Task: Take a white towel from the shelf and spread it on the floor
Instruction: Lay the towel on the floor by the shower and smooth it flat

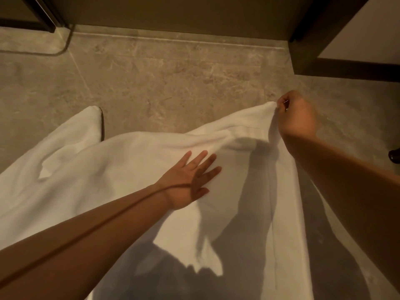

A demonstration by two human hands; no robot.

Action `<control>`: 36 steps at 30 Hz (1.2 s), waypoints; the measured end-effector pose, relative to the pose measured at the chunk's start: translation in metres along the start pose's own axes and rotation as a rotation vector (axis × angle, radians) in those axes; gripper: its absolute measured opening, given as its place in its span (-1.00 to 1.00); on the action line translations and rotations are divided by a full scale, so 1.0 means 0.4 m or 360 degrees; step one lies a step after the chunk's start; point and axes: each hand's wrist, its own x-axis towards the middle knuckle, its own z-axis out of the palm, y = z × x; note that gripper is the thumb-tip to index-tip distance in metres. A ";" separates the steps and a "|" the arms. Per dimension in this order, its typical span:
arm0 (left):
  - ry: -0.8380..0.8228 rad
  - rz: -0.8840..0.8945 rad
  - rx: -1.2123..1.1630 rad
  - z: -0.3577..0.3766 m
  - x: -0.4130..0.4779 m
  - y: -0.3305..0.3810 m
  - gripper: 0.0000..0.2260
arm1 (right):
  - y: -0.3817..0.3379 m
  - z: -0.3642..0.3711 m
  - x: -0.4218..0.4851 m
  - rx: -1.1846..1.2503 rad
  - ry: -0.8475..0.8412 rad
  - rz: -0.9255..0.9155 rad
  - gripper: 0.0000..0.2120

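White towel (121,161) lies rumpled across the floor (173,79); my right hand (296,114) pinches its far corner up, my left hand (190,178) presses flat, fingers spread.

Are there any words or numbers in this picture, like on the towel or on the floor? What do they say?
None: no words, numbers or signs can be read anywhere.
The white towel is plain, with no label or tag showing.
The floor has only marbled stone patterns.
The dark frame has no writing on it.
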 end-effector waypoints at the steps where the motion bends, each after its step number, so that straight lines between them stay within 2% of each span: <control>1: 0.0015 -0.0007 0.0016 0.003 -0.001 0.006 -0.49 | 0.003 0.010 -0.012 0.0043 -0.0043 0.0040 -0.83; 3: 0.0030 -0.0021 0.0048 0.007 -0.001 0.011 -0.49 | 0.006 0.030 -0.056 0.0130 -0.0128 -0.0024 -0.69; 6: 0.0036 0.0003 0.0100 0.004 -0.001 0.003 -0.48 | -0.002 0.057 -0.151 0.0119 -0.0210 -0.0547 -0.64; 9: 0.0126 -0.0040 -0.0010 -0.015 -0.008 -0.024 -0.45 | -0.008 0.082 -0.209 -0.0156 -0.0518 -0.1023 -0.65; 11: 0.0200 -0.0165 0.0020 -0.031 -0.023 -0.052 -0.45 | -0.010 0.096 -0.223 -0.0382 -0.0634 -0.1161 -0.67; 14: 0.0302 -0.0321 0.0068 -0.052 -0.066 -0.110 -0.46 | -0.019 0.105 -0.230 -0.0435 -0.0647 -0.1084 -0.67; 19: 0.0476 -0.0641 -0.0221 -0.086 -0.140 -0.184 -0.53 | -0.083 0.116 -0.242 -0.0256 -0.0581 -0.0935 -0.62; 22: 0.0526 -0.0754 -0.0287 -0.104 -0.171 -0.213 -0.66 | -0.158 0.129 -0.261 -0.0132 -0.0668 -0.1085 -0.49; 24: 0.0446 -0.0799 -0.0275 -0.115 -0.188 -0.221 -0.63 | -0.205 0.141 -0.280 -0.0151 -0.0691 -0.1206 -0.48; 30: 0.0407 -0.0695 -0.0285 -0.129 -0.217 -0.187 -0.63 | -0.249 0.148 -0.337 -0.0220 -0.0613 -0.1295 -0.54; 34: 0.0452 -0.0506 -0.0272 -0.120 -0.242 -0.155 -0.67 | -0.243 0.127 -0.346 -0.0285 -0.0715 -0.1239 -0.44; 36: 0.0441 -0.0387 -0.0263 -0.114 -0.257 -0.134 -0.67 | -0.240 0.114 -0.350 -0.0296 -0.0759 -0.1264 -0.47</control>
